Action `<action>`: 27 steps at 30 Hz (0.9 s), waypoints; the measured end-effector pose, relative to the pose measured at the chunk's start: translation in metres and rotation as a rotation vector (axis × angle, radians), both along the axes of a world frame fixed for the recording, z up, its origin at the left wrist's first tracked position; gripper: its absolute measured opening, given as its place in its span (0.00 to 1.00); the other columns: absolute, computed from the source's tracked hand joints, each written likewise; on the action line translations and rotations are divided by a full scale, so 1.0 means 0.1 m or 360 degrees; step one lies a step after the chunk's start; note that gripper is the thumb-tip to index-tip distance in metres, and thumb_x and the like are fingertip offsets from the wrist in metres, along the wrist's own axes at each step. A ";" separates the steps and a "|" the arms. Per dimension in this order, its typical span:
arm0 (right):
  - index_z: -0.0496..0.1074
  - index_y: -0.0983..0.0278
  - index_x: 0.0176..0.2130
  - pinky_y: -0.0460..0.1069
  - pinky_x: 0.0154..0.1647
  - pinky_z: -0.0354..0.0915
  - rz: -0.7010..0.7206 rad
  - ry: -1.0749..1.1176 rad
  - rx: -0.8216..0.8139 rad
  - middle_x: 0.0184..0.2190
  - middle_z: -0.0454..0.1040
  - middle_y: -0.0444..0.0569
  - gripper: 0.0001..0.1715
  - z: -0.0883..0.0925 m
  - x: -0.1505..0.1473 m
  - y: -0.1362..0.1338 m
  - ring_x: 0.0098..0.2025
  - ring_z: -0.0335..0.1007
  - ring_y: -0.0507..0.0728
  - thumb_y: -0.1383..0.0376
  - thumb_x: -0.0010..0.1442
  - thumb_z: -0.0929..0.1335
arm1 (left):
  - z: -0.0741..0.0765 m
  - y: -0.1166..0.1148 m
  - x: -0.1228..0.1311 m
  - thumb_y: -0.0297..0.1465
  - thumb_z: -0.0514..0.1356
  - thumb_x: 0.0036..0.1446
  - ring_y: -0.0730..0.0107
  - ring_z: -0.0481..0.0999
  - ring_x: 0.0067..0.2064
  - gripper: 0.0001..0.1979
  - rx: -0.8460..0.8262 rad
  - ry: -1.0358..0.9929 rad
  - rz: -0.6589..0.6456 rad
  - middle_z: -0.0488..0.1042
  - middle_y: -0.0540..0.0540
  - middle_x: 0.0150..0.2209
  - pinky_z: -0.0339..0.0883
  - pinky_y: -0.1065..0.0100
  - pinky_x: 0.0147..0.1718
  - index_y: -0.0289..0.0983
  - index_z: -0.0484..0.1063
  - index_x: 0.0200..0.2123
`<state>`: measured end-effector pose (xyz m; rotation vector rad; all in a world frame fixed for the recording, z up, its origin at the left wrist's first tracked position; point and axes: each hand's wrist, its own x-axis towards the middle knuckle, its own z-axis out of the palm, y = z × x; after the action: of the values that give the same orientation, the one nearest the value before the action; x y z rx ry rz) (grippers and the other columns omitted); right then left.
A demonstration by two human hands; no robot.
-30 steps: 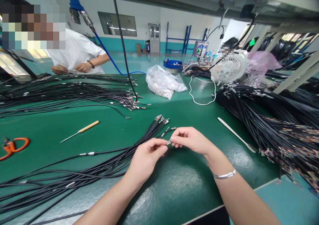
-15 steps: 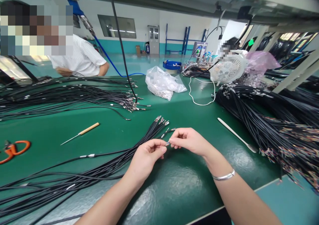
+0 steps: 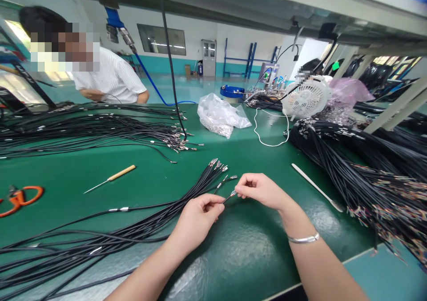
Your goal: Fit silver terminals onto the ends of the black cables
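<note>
Between thumb and fingers, my left hand (image 3: 202,215) pinches a black cable (image 3: 227,199) a short way below its end. A small metal connector (image 3: 233,193) sits on that end, and my right hand (image 3: 258,190) has its fingertips closed on it. Fine detail of the connector is too small to make out. Beside my left hand runs a bundle of black cables (image 3: 173,207), with metal connectors (image 3: 218,164) on their far ends and white labels on some of them.
On the green table (image 3: 267,243) lie a wooden-handled awl (image 3: 122,173), orange-handled scissors (image 3: 31,195) and a white stick (image 3: 315,181). Further cable bundles lie at back left (image 3: 133,130) and right (image 3: 333,154). A plastic bag (image 3: 220,114) and a fan (image 3: 306,96) stand behind; a co-worker (image 3: 110,74) sits opposite.
My hands have moved slightly apart, the right one to the right. More of the cable and its connector now shows between them. The view has shifted a little.
</note>
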<state>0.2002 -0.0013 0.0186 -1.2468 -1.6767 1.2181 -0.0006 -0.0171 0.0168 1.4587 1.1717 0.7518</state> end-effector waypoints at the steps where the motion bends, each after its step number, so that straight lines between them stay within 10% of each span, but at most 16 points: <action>1: 0.69 0.66 0.27 0.47 0.31 0.62 -0.0015 -0.0021 -0.0006 0.25 0.72 0.45 0.11 0.00 0.02 0.01 0.28 0.67 0.52 0.59 0.53 0.68 | 0.00 0.00 -0.02 0.32 0.59 0.47 0.72 0.67 0.24 0.08 0.0052 0.0062 -0.0019 0.70 0.51 0.21 0.61 0.71 0.26 0.36 0.75 0.31; 11: 0.69 0.65 0.29 0.47 0.31 0.61 -0.0304 -0.0189 0.0123 0.26 0.71 0.46 0.16 -0.09 0.05 0.10 0.28 0.65 0.52 0.55 0.55 0.66 | -0.13 0.05 -0.23 0.28 0.50 0.56 0.64 0.67 0.39 0.12 0.1079 0.0871 -0.0137 0.70 0.45 0.35 0.62 0.63 0.40 0.39 0.70 0.42; 18: 0.73 0.62 0.36 0.49 0.38 0.63 -0.0365 -0.0521 0.0423 0.33 0.73 0.47 0.14 -0.33 -0.01 0.21 0.34 0.68 0.55 0.58 0.59 0.62 | -0.16 0.06 -0.20 0.28 0.53 0.56 0.62 0.66 0.38 0.08 0.1110 0.1329 -0.0187 0.69 0.44 0.32 0.61 0.62 0.41 0.36 0.71 0.31; 27: 0.71 0.57 0.44 0.54 0.54 0.58 -0.0023 -0.0630 0.0835 0.43 0.71 0.46 0.17 -0.22 0.03 0.12 0.50 0.61 0.57 0.67 0.53 0.69 | -0.21 0.12 -0.23 0.27 0.48 0.60 0.65 0.65 0.36 0.12 0.1275 0.1178 -0.0197 0.69 0.46 0.31 0.61 0.63 0.38 0.37 0.72 0.34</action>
<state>0.2029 0.0107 -0.0035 -1.2032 -2.0873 0.4764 -0.0238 -0.0051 -0.0040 2.6062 1.3582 0.6314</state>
